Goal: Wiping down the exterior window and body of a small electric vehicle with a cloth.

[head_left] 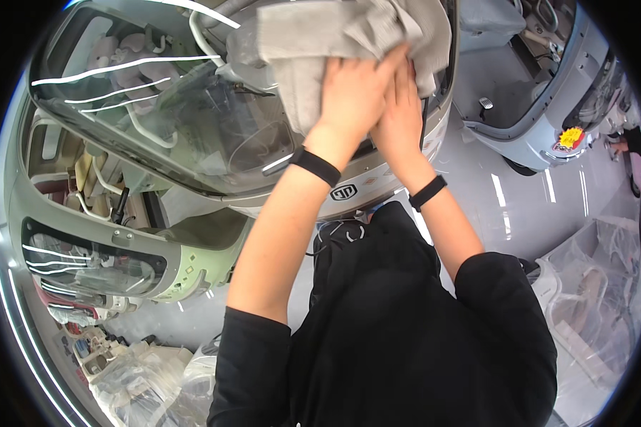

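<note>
One left hand (355,94), one right hand (401,117), both unclenched, laid on one grey cloth (303,34) over curved windshield (224,135); even pressure advisable.

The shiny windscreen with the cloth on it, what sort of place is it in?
Probably a vehicle showroom or shop: a pale green vehicle and a pale blue vehicle stand near that windscreen, and clear plastic sheeting is draped at lower right.
</note>
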